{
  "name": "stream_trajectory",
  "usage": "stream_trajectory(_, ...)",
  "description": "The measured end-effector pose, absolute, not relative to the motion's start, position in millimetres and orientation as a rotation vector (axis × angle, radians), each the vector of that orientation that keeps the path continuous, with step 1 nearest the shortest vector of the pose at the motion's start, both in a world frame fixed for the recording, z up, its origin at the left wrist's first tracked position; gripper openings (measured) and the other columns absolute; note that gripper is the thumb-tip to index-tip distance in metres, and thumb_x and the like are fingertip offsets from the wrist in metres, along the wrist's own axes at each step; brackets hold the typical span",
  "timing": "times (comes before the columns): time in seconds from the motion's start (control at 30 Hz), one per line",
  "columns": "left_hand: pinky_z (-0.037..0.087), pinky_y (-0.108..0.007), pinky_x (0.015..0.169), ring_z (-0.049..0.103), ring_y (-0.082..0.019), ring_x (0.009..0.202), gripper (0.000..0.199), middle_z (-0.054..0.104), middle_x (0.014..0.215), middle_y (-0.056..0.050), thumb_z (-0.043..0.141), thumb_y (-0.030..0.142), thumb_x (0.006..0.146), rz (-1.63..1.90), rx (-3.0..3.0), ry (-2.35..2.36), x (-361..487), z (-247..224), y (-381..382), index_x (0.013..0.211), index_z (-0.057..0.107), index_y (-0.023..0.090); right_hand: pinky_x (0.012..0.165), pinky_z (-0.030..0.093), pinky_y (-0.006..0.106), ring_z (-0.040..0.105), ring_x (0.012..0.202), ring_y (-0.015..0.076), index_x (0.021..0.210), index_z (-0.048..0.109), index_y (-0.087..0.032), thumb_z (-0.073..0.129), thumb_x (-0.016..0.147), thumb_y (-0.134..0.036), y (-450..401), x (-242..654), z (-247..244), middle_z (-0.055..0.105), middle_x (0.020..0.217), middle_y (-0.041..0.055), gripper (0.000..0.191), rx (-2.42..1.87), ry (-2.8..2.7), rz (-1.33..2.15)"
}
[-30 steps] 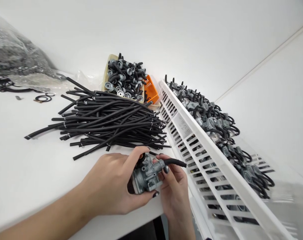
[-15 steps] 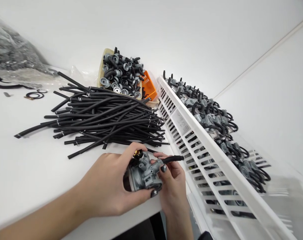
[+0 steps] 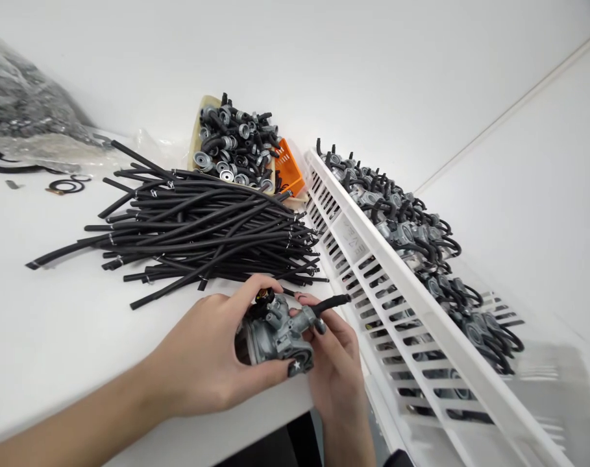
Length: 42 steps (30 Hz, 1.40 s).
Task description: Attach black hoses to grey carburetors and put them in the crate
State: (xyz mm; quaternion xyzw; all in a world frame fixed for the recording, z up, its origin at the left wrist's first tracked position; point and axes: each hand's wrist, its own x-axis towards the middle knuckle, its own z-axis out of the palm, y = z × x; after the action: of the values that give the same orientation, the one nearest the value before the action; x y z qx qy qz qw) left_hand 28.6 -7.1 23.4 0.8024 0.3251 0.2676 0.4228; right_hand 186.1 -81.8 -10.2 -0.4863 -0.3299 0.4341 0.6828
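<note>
Currently, the work looks to be handling one carburetor (image 3: 275, 334), its short black hose (image 3: 331, 303) in place and pointing toward the white crate (image 3: 356, 235). The carburetor is held above the near edge of the counter (image 3: 56, 324), in front of the pile of loose hoses (image 3: 217, 227). The left hand (image 3: 211, 360) is wrapped around its body, thumb below and forefinger over the top; the right hand (image 3: 336, 363) pinches its neck by the hose, some fingers hidden behind. The next move seems to call for a steady left grip and careful right fingertips around that joint.
</note>
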Motion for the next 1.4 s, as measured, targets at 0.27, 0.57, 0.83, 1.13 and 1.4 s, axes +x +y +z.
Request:
stream_trajectory(0.27,0.04,-0.022,0.043,0.06,-0.015,0.047,0.05,0.065,0.063,0.008,0.067,0.033,0.068,0.792,2.06,0.675,28,16,-4,0.112,0.045,0.026,0.088,0.048,0.038,0.062,0.1,0.0246,0.091,0.075,-0.022,0.073,0.076,-0.037,-79,186,-12,0.07,0.103,0.0077,0.021,-1.095,-0.755,0.938)
stream_trajectory(0.57,0.045,-0.027,0.052,0.064,-0.018,0.056,0.057,0.068,0.074,0.002,0.067,0.035,0.064,0.967,2.326,0.671,27,8,-8,0.116,0.044,0.024,0.07,0.052,0.028,0.066,0.081,0.0189,0.089,0.073,-0.02,0.08,0.067,-0.037,-80,182,-7,0.069,0.098,0.0072,0.029,-1.085,-0.681,0.988)
stream_trajectory(0.83,0.048,-0.033,0.054,0.067,-0.023,0.061,0.058,0.071,0.082,-0.004,0.064,0.04,0.068,1.159,2.574,0.602,26,0,-3,0.118,0.041,0.023,0.074,0.053,0.03,0.067,0.084,0.0205,0.089,0.073,-0.023,0.081,0.066,-0.037,-83,181,-9,0.071,0.098,0.0063,0.028,-1.051,-0.676,0.958)
stream_trajectory(1.13,0.049,-0.036,0.056,0.068,-0.026,0.066,0.06,0.072,0.083,-0.005,0.062,0.043,0.069,1.163,2.631,0.552,26,-2,-3,0.121,0.04,0.023,0.069,0.052,0.027,0.065,0.08,0.0181,0.082,0.071,-0.021,0.08,0.067,-0.041,-82,183,-12,0.069,0.097,0.0067,0.027,-1.055,-0.768,0.893)
stream_trajectory(1.4,0.047,-0.036,0.053,0.064,-0.024,0.058,0.056,0.069,0.074,-0.003,0.061,0.041,0.071,1.179,2.689,0.503,28,-2,-2,0.12,0.044,0.021,0.065,0.049,0.024,0.061,0.074,0.0149,0.076,0.063,-0.021,0.086,0.058,-0.038,-81,177,-9,0.067,0.085,0.0022,0.033,-1.062,-0.672,0.863)
